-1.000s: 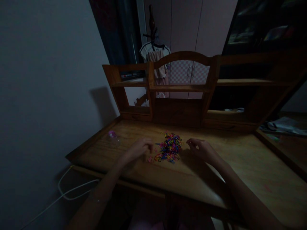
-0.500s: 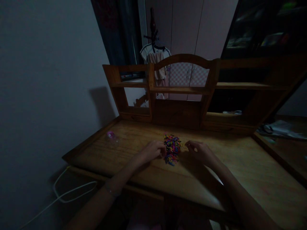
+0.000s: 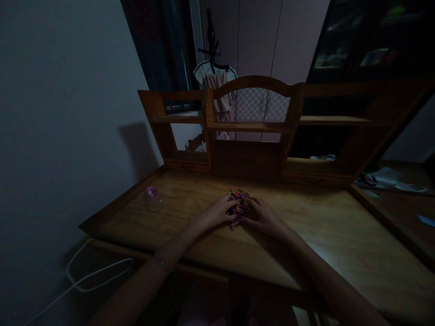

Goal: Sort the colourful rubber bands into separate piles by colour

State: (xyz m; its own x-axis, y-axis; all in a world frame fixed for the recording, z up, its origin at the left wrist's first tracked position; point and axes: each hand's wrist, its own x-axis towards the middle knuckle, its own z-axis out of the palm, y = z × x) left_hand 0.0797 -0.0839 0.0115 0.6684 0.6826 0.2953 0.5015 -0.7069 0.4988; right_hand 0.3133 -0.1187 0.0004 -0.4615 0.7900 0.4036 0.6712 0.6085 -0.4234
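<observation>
Head view: the left hand (image 3: pixel 219 213) and right hand (image 3: pixel 267 217) flank a heap of small multicoloured pieces (image 3: pixel 242 206) on the wooden desk (image 3: pixel 306 235), at mid-width. Both hands are cupped inward, touching the heap's sides; fingers bent, thumbs parted from fingertips, part-open. Cannot tell whether any single piece is pinched. A yellow piece (image 3: pixel 223 189) lies just beyond the heap's far left edge. Bracelet (image 3: pixel 162 262) on left wrist. Near the desk's left edge, well apart from the hands: a clear container (image 3: pixel 157 197) with a purple top; pale patch on it, no lettering resolvable. Behind the desk, a white shirt (image 3: pixel 203 70) with dark trim hangs; small dark chest mark, too small to read. Items in the dark cabinet (image 3: pixel 360 59), upper right: print illegible.
</observation>
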